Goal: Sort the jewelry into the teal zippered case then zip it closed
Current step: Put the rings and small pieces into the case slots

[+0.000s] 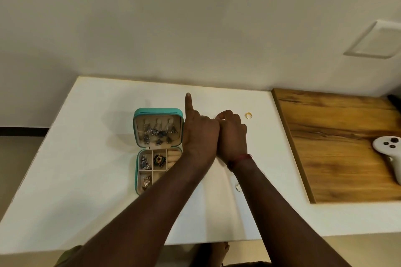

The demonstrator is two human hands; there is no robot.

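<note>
The teal zippered case [136, 158] lies open on the white table [86, 180]. Its raised lid holds several dangling earrings [158, 133]. The tray compartments hold a green and gold piece [159, 160], a silver piece [145, 163] and another piece [146, 181]. My left hand [200, 136] hovers just right of the case, index finger pointing straight up and the other fingers curled. My right hand [233, 134] presses against it, its fingertips pinching a small gold glint that looks like a ring [214, 117]. One gold ring [248, 115] lies beyond my right hand, and another ring [239, 187] lies beside my right forearm.
A wooden board [338, 147] covers the table's right end, with a white controller [388, 149] lying on it. The wall runs directly behind the table. The table's near edge crosses below my forearms.
</note>
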